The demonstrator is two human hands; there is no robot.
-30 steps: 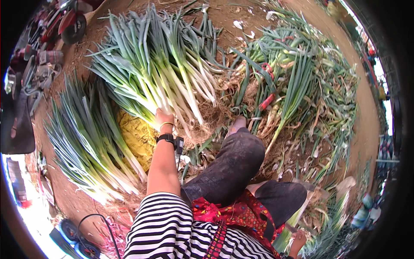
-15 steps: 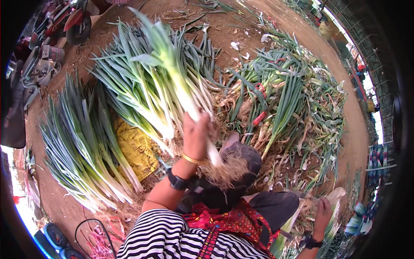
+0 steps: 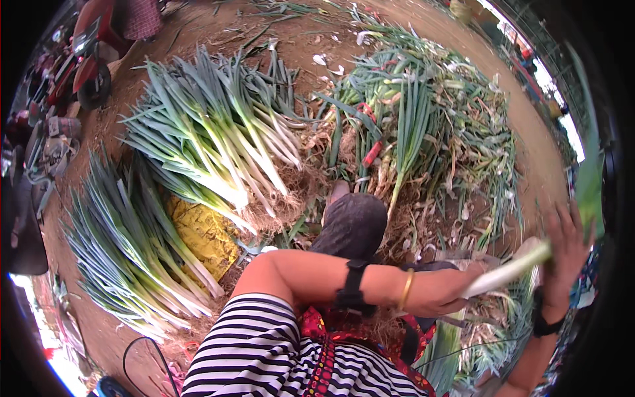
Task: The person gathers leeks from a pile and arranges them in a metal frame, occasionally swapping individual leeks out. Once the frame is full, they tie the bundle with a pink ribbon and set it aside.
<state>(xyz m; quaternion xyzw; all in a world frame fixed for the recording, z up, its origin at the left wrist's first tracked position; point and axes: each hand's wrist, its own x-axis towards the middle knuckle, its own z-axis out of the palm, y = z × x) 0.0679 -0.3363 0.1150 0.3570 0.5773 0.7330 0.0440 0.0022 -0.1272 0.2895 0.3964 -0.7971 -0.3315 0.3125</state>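
My left hand [image 3: 443,291] is closed round the white lower stalk of a leek [image 3: 508,270], far over on the right side. A yellow bangle and a black band are on that arm. My right hand [image 3: 565,248] lies against the same leek, higher up, with its fingers stretched out. Its blurred green leaves rise past that hand toward the right rim. My left hand hides most of the root end. On the ground ahead is a bundle of leeks [image 3: 218,142], white ends toward me. Another leek bundle [image 3: 139,251] lies at the left.
A yellow sheet [image 3: 202,231] shows between the two bundles. At the right is a heap of green leaves and dry trimmings [image 3: 456,126] with some red ties. More leeks [image 3: 496,344] lie beside my right arm. A red motorbike [image 3: 92,59] stands at the upper left.
My left hand has swung from the middle to the right with the leek. My right hand has come up from the lower right to meet it. The view has shifted slightly.
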